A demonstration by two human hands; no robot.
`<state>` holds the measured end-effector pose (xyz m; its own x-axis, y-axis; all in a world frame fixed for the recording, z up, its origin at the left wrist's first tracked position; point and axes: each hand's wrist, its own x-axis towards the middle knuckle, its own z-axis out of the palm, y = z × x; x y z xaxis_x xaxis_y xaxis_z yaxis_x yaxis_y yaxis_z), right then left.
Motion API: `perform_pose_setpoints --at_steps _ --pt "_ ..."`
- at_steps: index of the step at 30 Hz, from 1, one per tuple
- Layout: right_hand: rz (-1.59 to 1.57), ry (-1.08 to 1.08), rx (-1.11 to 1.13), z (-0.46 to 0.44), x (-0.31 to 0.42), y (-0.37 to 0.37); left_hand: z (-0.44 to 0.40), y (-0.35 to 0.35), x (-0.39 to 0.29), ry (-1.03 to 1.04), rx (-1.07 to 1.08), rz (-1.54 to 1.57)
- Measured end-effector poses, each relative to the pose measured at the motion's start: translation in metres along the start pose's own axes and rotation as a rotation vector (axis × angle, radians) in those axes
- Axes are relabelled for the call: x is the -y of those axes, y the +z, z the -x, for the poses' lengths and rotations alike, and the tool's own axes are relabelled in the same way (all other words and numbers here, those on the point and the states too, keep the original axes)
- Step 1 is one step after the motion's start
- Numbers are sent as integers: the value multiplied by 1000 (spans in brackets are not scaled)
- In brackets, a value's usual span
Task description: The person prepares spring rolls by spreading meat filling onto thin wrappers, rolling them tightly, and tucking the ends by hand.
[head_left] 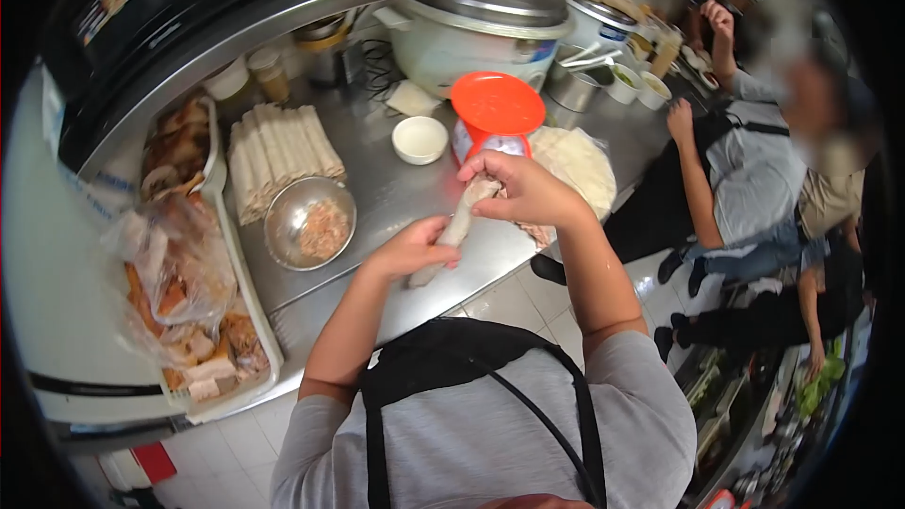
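Observation:
Held at a slant over the counter's front edge is a pale, uncooked spring roll (459,222). My left hand (412,247) is closed around its lower end, thumb on top. My right hand (524,190) grips the upper end between thumb and fingers. To the left, a metal bowl (273,243) contains pinkish minced filling (324,229). Behind that bowl lies a stack of finished rolls (283,155). A pile of round, thin wrappers (577,170) sits beyond my right hand, with some pink filling partly hidden by my right forearm. A small white bowl (419,139) stands behind the roll.
A red-topped kitchen scale (498,102) stands behind my right hand, before a large rice cooker (476,33). On the left is a long white tray (247,297) of meat and plastic bags. Several co-workers (754,160) stand at the right. A metal shelf (320,5) overhangs the back left.

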<state>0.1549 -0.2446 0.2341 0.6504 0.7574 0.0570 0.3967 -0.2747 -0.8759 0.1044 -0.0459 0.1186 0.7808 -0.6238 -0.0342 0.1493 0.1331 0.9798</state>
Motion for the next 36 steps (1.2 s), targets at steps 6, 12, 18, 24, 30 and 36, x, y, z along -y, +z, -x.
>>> perform_pose_setpoints --at_steps 6,12,18,24,30,36 --pt "17 -188 -256 -5 -14 44 -10 27 -24 267 -354 -34" --pt "508 -513 -520 15 -25 64 -9 24 -11 392 -646 -216" --pt "429 -529 -553 10 -30 76 -4 33 -24 419 -683 -448" --pt "405 -553 -518 11 -25 77 3 33 -26 440 -613 -475" --pt "379 -531 -490 8 -20 78 9 34 -24 479 -624 -502" --pt "16 -151 -555 2 -11 89 12 34 -23 488 -706 -735"
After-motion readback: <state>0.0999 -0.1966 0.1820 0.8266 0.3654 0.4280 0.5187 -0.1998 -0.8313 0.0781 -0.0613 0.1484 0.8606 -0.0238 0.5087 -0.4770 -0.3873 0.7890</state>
